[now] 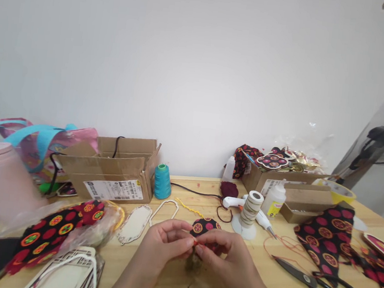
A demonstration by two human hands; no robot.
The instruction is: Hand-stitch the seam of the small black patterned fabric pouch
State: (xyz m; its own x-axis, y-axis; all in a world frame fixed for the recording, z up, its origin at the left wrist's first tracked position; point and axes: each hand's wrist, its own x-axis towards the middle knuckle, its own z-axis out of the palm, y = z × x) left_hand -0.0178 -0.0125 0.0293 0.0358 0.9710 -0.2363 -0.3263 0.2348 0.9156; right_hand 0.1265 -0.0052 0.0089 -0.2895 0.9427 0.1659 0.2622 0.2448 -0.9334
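My left hand [174, 241] and my right hand [219, 253] meet at the front middle of the table, both closed in a pinch. Between their fingertips shows a small bit of orange-red thread [195, 242]. Just behind the fingers is a piece of black fabric [205, 226] with red and orange round motifs, partly covered by my hands. Below the fingertips sits a blurred brownish-green tuft [193, 263], whose kind I cannot make out. Black-handled scissors [314, 283] lie to the right of my right hand, near tangled orange thread [286, 245].
Behind my hands stand a thread spool [250, 210], a glue bottle [274, 200], a white glue gun [237, 203] and a turquoise thread cone [162, 182]. Cardboard boxes [114, 186] line the wall. Wooden frames [66, 270] and patterned fabric [53, 230] lie left, more cloth [327, 238] right.
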